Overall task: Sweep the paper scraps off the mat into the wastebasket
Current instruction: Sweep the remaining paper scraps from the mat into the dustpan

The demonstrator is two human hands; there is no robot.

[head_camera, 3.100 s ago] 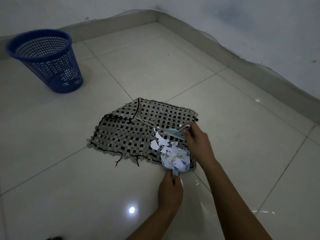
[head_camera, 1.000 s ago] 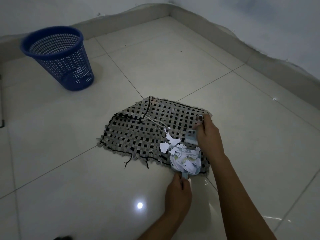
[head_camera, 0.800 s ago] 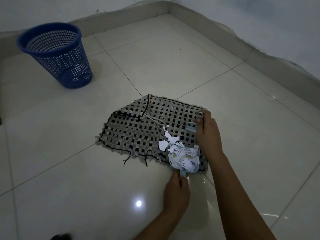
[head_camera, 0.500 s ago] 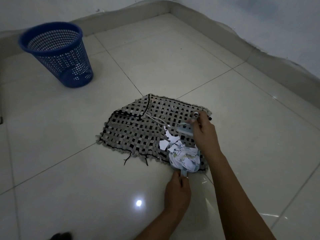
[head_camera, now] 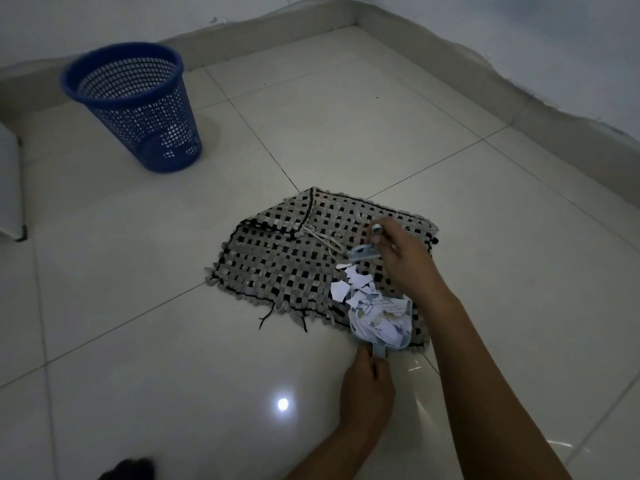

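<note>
A grey and black woven mat [head_camera: 277,268] lies on the tiled floor. At its near right edge sits a small light-blue dustpan [head_camera: 398,342] heaped with white paper scraps [head_camera: 377,317]. My left hand [head_camera: 367,389] grips the dustpan's handle. My right hand [head_camera: 405,258] holds a small light-blue brush [head_camera: 363,252] just beyond the scraps, its head over the mat. A few loose scraps [head_camera: 341,289] lie on the mat at the dustpan's mouth. The blue mesh wastebasket [head_camera: 138,105] stands upright at the far left, well away from the mat.
Glossy white floor tiles surround the mat, with a light reflection [head_camera: 283,404] near my left hand. A low skirting and wall [head_camera: 450,53] run along the back and right. A white object [head_camera: 10,188] stands at the left edge. Something dark [head_camera: 126,469] shows at the bottom.
My right hand has shifted the brush a little left and toward the dustpan over the mat. My left hand keeps its hold on the dustpan handle. The view has drifted slightly.
</note>
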